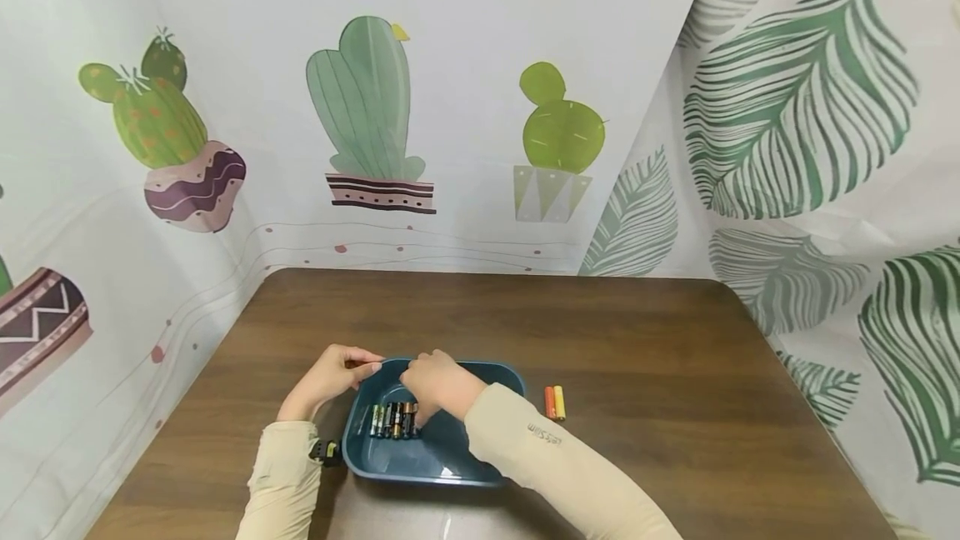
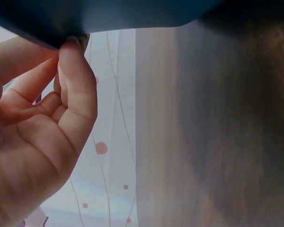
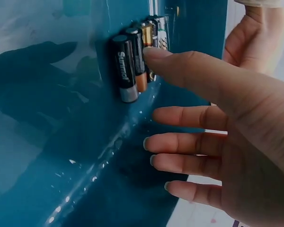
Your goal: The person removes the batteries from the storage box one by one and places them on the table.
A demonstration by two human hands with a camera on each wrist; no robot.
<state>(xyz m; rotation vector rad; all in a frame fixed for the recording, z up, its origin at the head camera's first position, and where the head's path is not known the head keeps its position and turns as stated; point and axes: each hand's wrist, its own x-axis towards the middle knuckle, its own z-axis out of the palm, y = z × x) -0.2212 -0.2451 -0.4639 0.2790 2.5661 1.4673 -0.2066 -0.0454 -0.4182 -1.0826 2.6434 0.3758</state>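
A row of several batteries (image 1: 392,421) lies side by side on the floor of a blue plastic basin (image 1: 450,450). My left hand (image 1: 330,377) pinches the basin's far-left rim between thumb and fingers; the left wrist view shows the fingertips at the basin's edge (image 2: 118,19). Over the basin is my right hand (image 1: 438,382), just right of the row. In the right wrist view its thumb (image 3: 194,68) overlaps the batteries while the other fingers stretch out loosely, with nothing held. Nearest the camera, a black battery (image 3: 125,68) with a silver end closes the row.
An orange-red battery (image 1: 550,402) and a yellow battery (image 1: 559,402) lie together on the brown wooden table (image 1: 660,357), right of the basin. A small black device (image 1: 326,452) sits at the left wrist. Behind the table hangs a cloth (image 1: 465,107) printed with cacti and leaves.
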